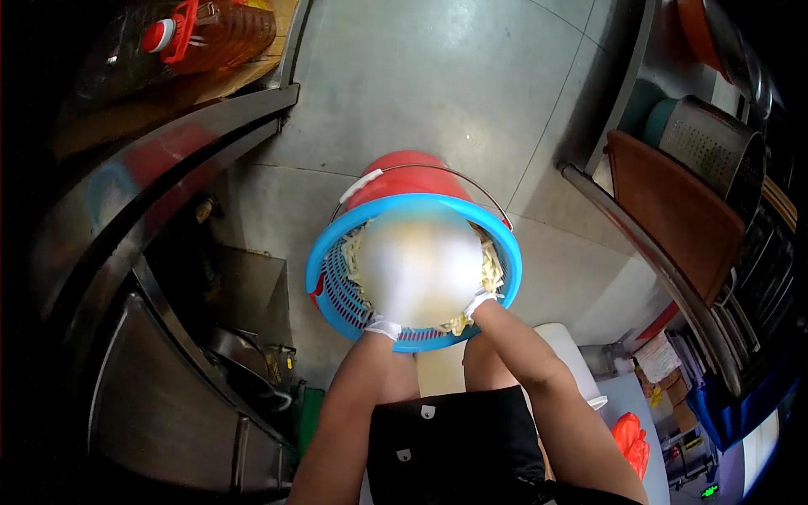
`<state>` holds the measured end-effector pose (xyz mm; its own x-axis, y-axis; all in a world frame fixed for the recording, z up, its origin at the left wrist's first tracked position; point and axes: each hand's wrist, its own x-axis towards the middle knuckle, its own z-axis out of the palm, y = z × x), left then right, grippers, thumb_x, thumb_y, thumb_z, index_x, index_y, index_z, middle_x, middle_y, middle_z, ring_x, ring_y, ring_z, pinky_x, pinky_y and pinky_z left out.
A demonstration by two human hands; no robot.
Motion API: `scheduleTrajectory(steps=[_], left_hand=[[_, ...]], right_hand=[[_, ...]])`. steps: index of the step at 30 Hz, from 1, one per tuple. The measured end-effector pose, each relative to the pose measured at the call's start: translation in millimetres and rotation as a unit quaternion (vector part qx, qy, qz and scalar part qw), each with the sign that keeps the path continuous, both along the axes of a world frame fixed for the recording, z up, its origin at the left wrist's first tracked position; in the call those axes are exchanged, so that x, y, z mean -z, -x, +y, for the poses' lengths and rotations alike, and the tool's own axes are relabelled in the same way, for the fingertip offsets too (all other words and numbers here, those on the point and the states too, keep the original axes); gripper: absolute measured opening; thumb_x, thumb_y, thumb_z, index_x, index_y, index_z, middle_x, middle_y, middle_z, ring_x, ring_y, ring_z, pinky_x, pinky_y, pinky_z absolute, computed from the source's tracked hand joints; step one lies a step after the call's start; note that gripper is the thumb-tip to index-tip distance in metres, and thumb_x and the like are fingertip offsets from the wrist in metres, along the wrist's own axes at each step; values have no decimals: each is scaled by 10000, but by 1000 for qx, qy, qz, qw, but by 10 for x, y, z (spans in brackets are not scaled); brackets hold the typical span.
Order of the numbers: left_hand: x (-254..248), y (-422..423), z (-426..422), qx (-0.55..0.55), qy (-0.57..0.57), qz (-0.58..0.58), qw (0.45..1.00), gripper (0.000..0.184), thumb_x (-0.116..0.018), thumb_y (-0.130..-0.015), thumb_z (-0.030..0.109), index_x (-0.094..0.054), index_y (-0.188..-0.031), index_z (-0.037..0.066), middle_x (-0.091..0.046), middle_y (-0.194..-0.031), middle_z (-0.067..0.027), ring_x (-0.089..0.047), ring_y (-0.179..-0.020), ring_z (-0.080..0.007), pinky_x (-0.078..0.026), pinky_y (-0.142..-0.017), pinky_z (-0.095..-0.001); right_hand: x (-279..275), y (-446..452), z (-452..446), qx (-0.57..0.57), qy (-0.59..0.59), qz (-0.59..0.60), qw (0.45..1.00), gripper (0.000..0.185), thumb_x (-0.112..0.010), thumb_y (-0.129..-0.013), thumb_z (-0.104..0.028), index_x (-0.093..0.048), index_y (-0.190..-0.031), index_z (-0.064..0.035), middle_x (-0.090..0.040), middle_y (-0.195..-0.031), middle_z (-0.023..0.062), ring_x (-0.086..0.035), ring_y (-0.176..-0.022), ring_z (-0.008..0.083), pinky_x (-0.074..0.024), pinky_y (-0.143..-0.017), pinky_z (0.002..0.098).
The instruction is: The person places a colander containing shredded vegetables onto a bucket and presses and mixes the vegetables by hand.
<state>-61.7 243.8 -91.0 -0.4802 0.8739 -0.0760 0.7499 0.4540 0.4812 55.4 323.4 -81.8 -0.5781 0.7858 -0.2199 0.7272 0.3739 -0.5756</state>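
A blue plastic basket (515,268) with slotted sides rests on a red bucket (410,162) whose wire handle has a white grip. Pale cut strips (491,271) lie inside the basket along its sides. Both hands reach into it in white gloves. Of my left hand (385,326), only the glove's cuff shows clearly, at the near left rim. My right hand (478,303) enters over the near right rim, beside some strips. A large blurred patch covers the basket's middle and hides the fingers of both hands and whatever they touch.
Metal shelving (288,97) stands at the left, with an oil bottle (223,38) on its wooden top. Pans sit low at the left. A metal rack (648,244) with a brown board (673,210) and a perforated container (707,143) is at the right. A red plastic bag (631,442) lies lower right.
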Motion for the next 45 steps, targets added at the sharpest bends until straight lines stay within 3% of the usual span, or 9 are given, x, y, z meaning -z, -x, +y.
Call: scheduleTrajectory(steps=[11,17,23,26,37,40,42,45], left_hand=[[94,79,142,-24,83,3,996,348,-535,-776,315,-638,-941,26,-571,-1013,-139,-530,-993,-364,-375,-830,-512],[168,110,143,-11,101,47,994,414,-531,-779,323,-657,-1010,3,-578,-1130,-169,-504,-1091,-383,-351,-902,-536],[117,135,226,-27,159,11,987,437,-526,-779,333,-666,-1015,-8,-569,-1196,-175,-493,-1145,-385,-342,-932,-537],[153,140,229,-12,100,65,993,374,-462,-832,321,-617,-990,18,-595,-1141,-190,-549,-1025,-394,-377,-856,-538],[167,184,294,-14,122,78,989,429,-475,-828,309,-611,-1070,-18,-572,-1232,-197,-524,-1113,-399,-363,-909,-547],[244,205,311,-25,130,78,988,423,-512,-807,326,-639,-1058,10,-579,-1213,-178,-521,-1134,-362,-350,-943,-535],[172,221,271,-22,185,45,981,410,-544,-820,323,-615,-1105,38,-578,-1211,-154,-523,-1148,-335,-344,-959,-529],[87,251,276,-71,113,-17,991,439,-563,-850,323,-562,-1201,60,-566,-1242,-138,-513,-1168,-333,-332,-979,-533]], right_hand=[[143,72,50,7,1,-3,1000,371,-672,-609,-354,-652,-910,-138,-566,-889,61,-556,-908,275,-439,-774,472],[184,117,82,9,-4,-11,1000,332,-670,-623,-353,-647,-864,-126,-580,-891,66,-566,-917,279,-446,-755,471],[163,162,116,15,8,-11,1000,320,-660,-619,-314,-639,-850,-93,-592,-902,101,-578,-907,316,-459,-784,476],[167,168,118,17,6,-11,1000,329,-660,-620,-313,-639,-860,-90,-600,-915,104,-581,-906,321,-461,-781,476],[239,221,156,14,-10,6,1000,319,-653,-662,-343,-643,-861,-94,-624,-857,113,-601,-789,342,-469,-683,499],[272,242,125,30,-37,26,999,325,-657,-674,-346,-641,-874,-90,-627,-888,120,-603,-831,343,-470,-709,501],[229,251,115,13,21,-23,999,368,-666,-688,-357,-631,-930,-82,-616,-944,122,-582,-932,337,-456,-779,513],[15,249,135,2,42,-56,998,432,-660,-731,-367,-622,-1038,-66,-595,-1092,142,-524,-1087,353,-404,-906,536]])
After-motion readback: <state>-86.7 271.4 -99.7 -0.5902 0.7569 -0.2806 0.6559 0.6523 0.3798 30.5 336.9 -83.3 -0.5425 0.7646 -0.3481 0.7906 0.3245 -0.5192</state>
